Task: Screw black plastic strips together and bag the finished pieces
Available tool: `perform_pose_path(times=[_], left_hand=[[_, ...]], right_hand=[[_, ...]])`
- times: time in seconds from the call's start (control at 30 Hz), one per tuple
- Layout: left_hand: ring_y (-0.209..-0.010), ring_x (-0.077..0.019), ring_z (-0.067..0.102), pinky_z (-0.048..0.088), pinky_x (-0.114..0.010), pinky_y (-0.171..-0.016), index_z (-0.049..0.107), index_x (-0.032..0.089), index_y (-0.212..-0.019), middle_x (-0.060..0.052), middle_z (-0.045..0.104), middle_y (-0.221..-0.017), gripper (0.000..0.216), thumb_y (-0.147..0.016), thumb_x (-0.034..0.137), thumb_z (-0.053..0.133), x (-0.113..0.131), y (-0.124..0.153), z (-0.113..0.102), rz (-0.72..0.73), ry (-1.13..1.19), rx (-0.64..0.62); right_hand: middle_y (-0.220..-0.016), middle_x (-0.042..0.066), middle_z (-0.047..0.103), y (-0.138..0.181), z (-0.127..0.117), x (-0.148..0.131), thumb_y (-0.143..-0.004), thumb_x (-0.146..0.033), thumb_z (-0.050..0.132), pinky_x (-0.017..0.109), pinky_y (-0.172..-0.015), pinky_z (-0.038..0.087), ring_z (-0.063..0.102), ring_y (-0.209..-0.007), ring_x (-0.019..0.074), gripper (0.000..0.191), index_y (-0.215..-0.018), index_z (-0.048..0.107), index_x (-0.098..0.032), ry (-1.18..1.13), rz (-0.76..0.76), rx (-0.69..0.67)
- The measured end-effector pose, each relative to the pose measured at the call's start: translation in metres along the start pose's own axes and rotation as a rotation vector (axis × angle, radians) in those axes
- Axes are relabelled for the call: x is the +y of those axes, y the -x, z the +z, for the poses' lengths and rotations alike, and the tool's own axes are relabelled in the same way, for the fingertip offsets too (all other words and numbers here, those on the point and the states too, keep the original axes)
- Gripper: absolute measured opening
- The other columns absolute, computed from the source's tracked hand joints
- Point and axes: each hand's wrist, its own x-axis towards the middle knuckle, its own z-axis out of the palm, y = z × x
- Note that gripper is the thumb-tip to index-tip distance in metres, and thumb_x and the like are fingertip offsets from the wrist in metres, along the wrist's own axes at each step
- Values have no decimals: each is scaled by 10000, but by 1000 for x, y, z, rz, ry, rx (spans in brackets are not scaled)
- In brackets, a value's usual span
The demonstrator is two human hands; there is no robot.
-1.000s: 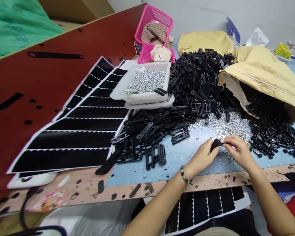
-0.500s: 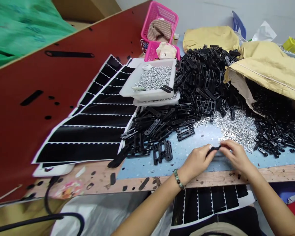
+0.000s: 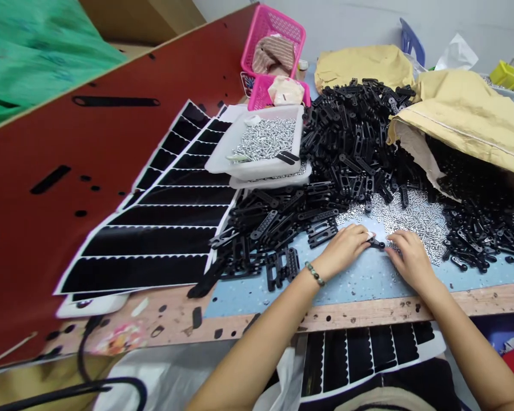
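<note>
My left hand (image 3: 346,246), with a beaded bracelet at the wrist, is closed around a small black plastic piece (image 3: 377,244) whose rounded end sticks out past the fingertips. My right hand (image 3: 410,258) is just to its right, thumb and forefinger apart, at the near edge of a heap of small silver screws and nuts (image 3: 424,220). Some silver bits show between those fingers; whether any is gripped is too small to see. Both hands are low over the blue, speckled table covering (image 3: 346,285).
A large heap of black plastic parts (image 3: 351,125) rises behind my hands. Smaller black pieces (image 3: 484,234) lie at right before an open yellow sack (image 3: 466,125). A white tray of screws (image 3: 214,154), black sticker sheets (image 3: 154,240) and pink baskets (image 3: 245,51) stand leftward.
Both hands have moved slightly away from me, toward the silver hardware. My right hand has let go of the black piece, which my left hand still holds, now lower toward the table.
</note>
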Motion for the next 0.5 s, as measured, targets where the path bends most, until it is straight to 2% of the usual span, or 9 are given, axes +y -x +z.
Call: perform_pose_path(times=[0.1,0.23,0.4,0.5], left_hand=[[-960,-213,549,430,-365,-885,638,196,-1028,-66,612,-1001,187,-925,201,482,-10,-4,-5,74,-38,-57],[-960,-213,549,427,-365,-885,634,210,-1051,-63,614,-997,199,-919,197,486,-16,-6,-9,124,-37,-98],[-942,-200,539,449,-351,-861,631,193,-1005,-75,596,-985,230,-953,223,409,-17,1,-8,133,-40,-59],[-942,-195,543,447,-346,-866,633,190,-989,-72,600,-987,218,-950,209,418,-20,-3,-10,165,-41,-78]], right_hand=[[-1000,72,659,-2,7,-3,-935,-231,498,390,-806,443,545,-917,241,189,-1060,639,-209,19,-63,-38],[-929,79,661,-2,15,-8,-932,-223,497,388,-764,449,540,-870,241,198,-1044,659,-205,45,-40,-42],[-930,74,654,-2,17,-15,-901,-174,524,372,-767,455,528,-866,238,196,-1046,653,-198,53,-47,-56],[-928,70,654,-3,17,-20,-881,-170,547,368,-777,446,524,-864,236,186,-1037,647,-180,72,-28,-47]])
